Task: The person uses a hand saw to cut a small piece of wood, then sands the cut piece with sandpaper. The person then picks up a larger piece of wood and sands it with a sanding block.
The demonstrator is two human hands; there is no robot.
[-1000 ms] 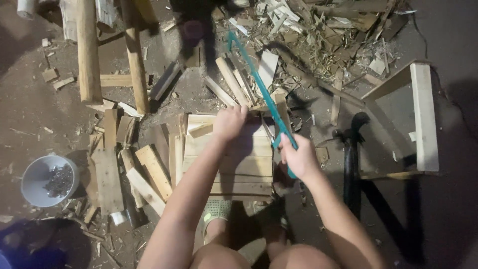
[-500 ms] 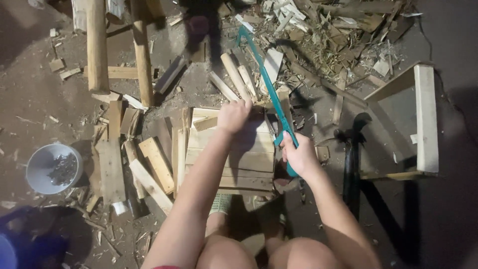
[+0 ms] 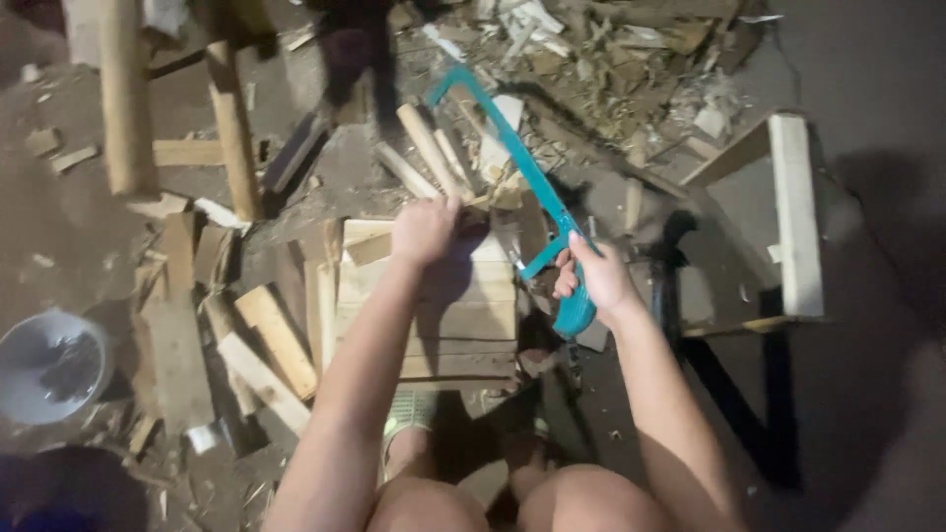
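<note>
the right hand (image 3: 591, 278) is wrapped tight around the handle of a teal hacksaw (image 3: 520, 177), just beside the wooden block (image 3: 434, 315). the left hand (image 3: 424, 229) presses fingers-down on the block's far edge, where a thin stick (image 3: 430, 150) lies.

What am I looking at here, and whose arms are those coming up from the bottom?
No machine here: the arms belong to a person wearing a camera on the head, looking down. The right hand grips the handle of a teal metal-framed hacksaw. The left hand presses on a low stack of pale wooden boards. Around it, on the dirt floor, lie wood offcuts, a round white bowl on the left and a pale wooden frame on the right.
</note>
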